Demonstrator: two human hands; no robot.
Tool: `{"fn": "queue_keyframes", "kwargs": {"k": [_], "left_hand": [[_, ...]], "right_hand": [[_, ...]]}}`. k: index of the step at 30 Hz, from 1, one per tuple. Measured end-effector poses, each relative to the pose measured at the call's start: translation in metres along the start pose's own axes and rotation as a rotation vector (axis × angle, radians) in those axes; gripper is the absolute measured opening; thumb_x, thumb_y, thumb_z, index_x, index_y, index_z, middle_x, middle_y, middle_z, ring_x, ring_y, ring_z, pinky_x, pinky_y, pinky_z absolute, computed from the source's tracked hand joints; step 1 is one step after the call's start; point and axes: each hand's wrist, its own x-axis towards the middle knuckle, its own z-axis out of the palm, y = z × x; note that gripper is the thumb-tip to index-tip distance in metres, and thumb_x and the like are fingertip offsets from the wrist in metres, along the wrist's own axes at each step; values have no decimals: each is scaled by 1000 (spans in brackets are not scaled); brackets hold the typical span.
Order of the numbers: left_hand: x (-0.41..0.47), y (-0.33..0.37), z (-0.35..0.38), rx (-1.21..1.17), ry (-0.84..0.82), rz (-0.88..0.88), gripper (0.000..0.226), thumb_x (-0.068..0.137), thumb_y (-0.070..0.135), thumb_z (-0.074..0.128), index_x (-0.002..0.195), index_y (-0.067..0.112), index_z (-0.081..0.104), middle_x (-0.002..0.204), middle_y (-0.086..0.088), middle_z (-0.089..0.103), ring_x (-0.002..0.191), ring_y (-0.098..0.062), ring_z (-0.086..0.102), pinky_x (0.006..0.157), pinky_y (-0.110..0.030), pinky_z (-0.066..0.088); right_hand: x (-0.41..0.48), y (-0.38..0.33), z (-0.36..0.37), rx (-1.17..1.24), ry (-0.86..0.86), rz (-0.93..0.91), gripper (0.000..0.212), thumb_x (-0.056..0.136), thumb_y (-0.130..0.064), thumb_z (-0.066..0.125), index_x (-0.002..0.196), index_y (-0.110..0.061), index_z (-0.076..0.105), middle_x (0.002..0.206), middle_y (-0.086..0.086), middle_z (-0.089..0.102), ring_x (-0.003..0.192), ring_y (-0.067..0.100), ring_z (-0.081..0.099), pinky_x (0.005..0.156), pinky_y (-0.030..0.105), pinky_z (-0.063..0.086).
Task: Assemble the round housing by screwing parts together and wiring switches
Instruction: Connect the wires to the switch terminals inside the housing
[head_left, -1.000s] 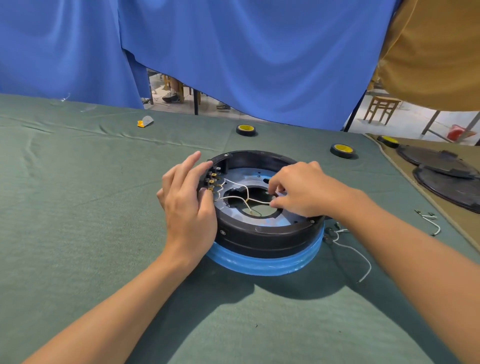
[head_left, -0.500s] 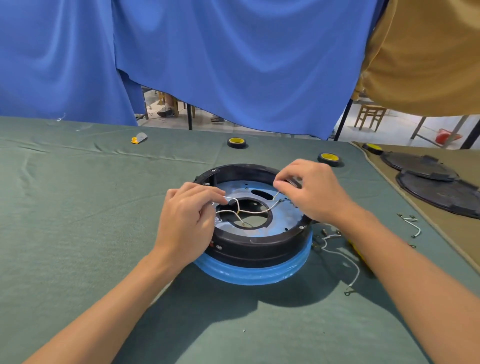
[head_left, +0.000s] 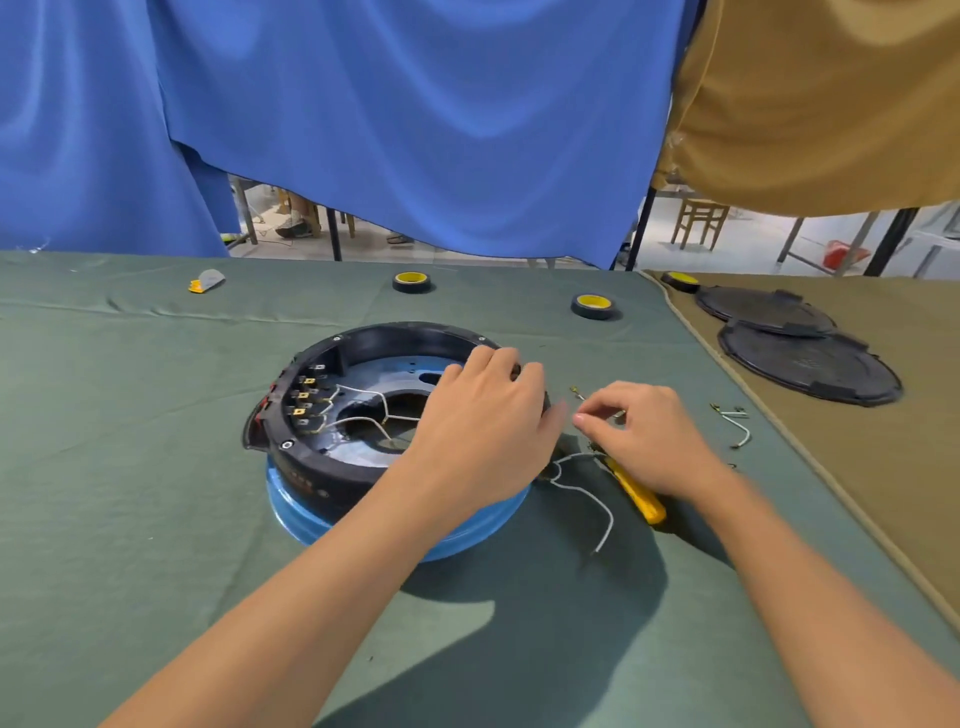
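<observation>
Housing (head_left: 332, 467): round, black, set on a blue ring (head_left: 467, 540), at the centre of the green desk (head_left: 130, 519). Open side up; a grey plate with a centre hole shows inside.
Switches (head_left: 304, 397): a row of terminals with yellow tabs on the inner left wall of the housing.
Wires (head_left: 363, 410): thin white leads run from the switches across the centre hole.
Left hand (head_left: 483, 431): laid palm down over the right part of the housing, fingers curled on the far right rim. Whether the grip is clamped on the rim cannot be told.
Right hand (head_left: 644, 441): just right of the housing, above the desk. Thumb and forefinger pinched together on a small terminal lead (head_left: 579, 395), which is blurred.
Loose wire (head_left: 587, 493): white, curling on the desk near the right side of the housing, below the right hand.
Yellow tool (head_left: 641, 501): lies on the desk, partly under the right hand.
Spare leads (head_left: 735, 423): short pieces on the desk, right of the right hand, near the desk's edge.
Tape rolls (head_left: 412, 281): two black rolls with yellow cores, far side of the desk, well apart from the housing.
Covers (head_left: 810, 371): two black round discs overlapping on the tan surface at right.
Backdrop: blue cloth (head_left: 415, 130) at the far side, tan cloth at the far right.
</observation>
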Motion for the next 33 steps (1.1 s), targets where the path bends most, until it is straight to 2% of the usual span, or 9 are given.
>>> {"fn": "queue_keyframes", "kwargs": {"k": [4, 8, 12, 17, 22, 25, 28, 30, 33], "left_hand": [[1, -8, 10, 75, -160, 105, 52, 102, 51, 31, 139, 17, 44, 161, -10, 21, 144, -26, 18, 110, -42, 26], [4, -16, 12, 6, -275, 111, 59, 100, 54, 35, 151, 25, 27, 166, -3, 2, 150, -17, 0, 118, -41, 14], [6, -12, 14, 45, -290, 107, 64, 98, 59, 37, 152, 27, 25, 166, -2, -2, 151, -18, -4, 119, -42, 12], [7, -9, 10, 19, -325, 87, 65, 97, 60, 39, 153, 30, 25, 166, 1, -3, 151, -18, -4, 120, -44, 13], [7, -9, 8, -7, -346, 72, 66, 96, 61, 40, 153, 31, 24, 166, 3, -5, 151, -17, -5, 120, -45, 13], [8, -9, 7, -10, -351, 67, 66, 96, 62, 40, 153, 32, 24, 166, 3, -5, 151, -18, -5, 120, -45, 12], [8, -8, 7, -16, -356, 66, 66, 96, 62, 40, 153, 32, 25, 166, 3, -5, 151, -18, -5, 120, -45, 11], [9, -8, 6, -15, -361, 65, 66, 96, 62, 40, 152, 32, 26, 166, 3, -5, 151, -18, -4, 121, -46, 11], [9, -7, 7, -19, -363, 64, 66, 95, 63, 40, 152, 32, 27, 166, 2, -4, 151, -19, -4, 120, -46, 11]], "right_hand": [[5, 25, -7, -69, 28, 113, 7, 85, -20, 69, 87, -18, 76, 78, -7, 61, 79, 13, 57, 72, 21, 35], [1, 45, -20, -193, -56, 222, 11, 84, -23, 70, 93, -23, 75, 93, 1, 68, 91, 19, 61, 79, 25, 41], [-3, 49, -29, -95, -143, 211, 17, 81, -18, 74, 95, -27, 73, 88, -3, 66, 85, 12, 62, 74, 22, 41], [-4, 46, -25, -80, -114, 233, 25, 80, -7, 74, 99, -22, 73, 100, 3, 69, 95, 17, 65, 87, 32, 51], [-3, 49, -30, 13, 25, 270, 7, 83, -21, 72, 85, -27, 73, 85, -6, 68, 83, 13, 64, 78, 23, 44], [-2, 59, -40, -136, 179, 431, 12, 87, -18, 65, 86, -25, 74, 93, -1, 72, 95, 22, 62, 79, 28, 46], [-7, 69, -43, -258, 156, 603, 23, 85, -6, 58, 93, -20, 73, 105, 8, 70, 104, 31, 60, 81, 34, 49], [-9, 69, -40, -289, 107, 608, 28, 84, -2, 54, 97, -17, 73, 109, 12, 68, 106, 33, 58, 83, 36, 49], [-7, 66, -34, -207, 134, 545, 37, 85, 9, 49, 101, -15, 73, 113, 13, 66, 115, 29, 54, 89, 36, 47]]}}
